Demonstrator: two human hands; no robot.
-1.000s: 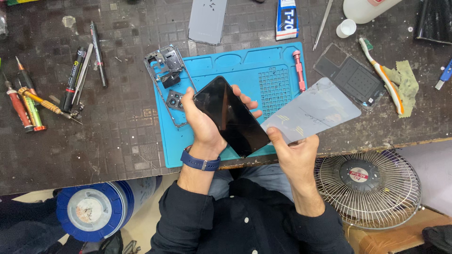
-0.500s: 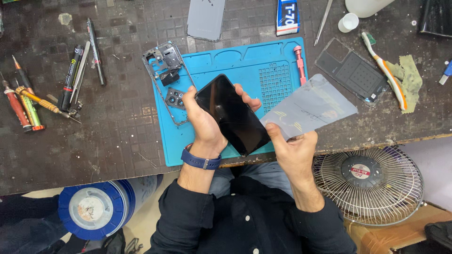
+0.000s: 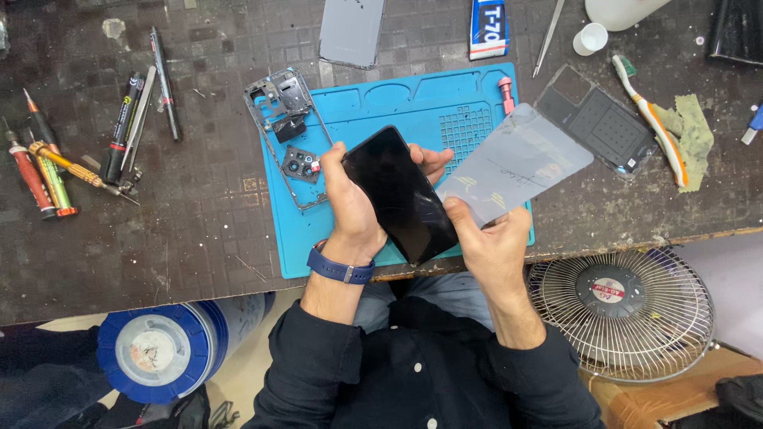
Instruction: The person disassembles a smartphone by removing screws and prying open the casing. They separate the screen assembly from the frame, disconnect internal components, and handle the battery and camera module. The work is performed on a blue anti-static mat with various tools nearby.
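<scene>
Black glass phone (image 3: pixel 401 193) gripped in left hand (image 3: pixel 350 208) over blue mat (image 3: pixel 413 107), long axis running upper-left to lower-right, screen up. Right hand (image 3: pixel 493 238) pinches grey translucent film sheet (image 3: pixel 517 163) by lower corner, sheet angled up-right. Blue-white glue tube (image 3: pixel 488 28) at top edge. Grey back cover (image 3: pixel 351 32) beside it.

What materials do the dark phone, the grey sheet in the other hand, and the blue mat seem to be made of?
Phone: probably glass, glossy black, faintly reflecting light.
Grey sheet: seemingly thin plastic film, translucent and matte; the mat's edge shows faintly through it.
Blue mat: likely silicone or rubber, matte, with moulded compartments and a grid of small cells.
</scene>
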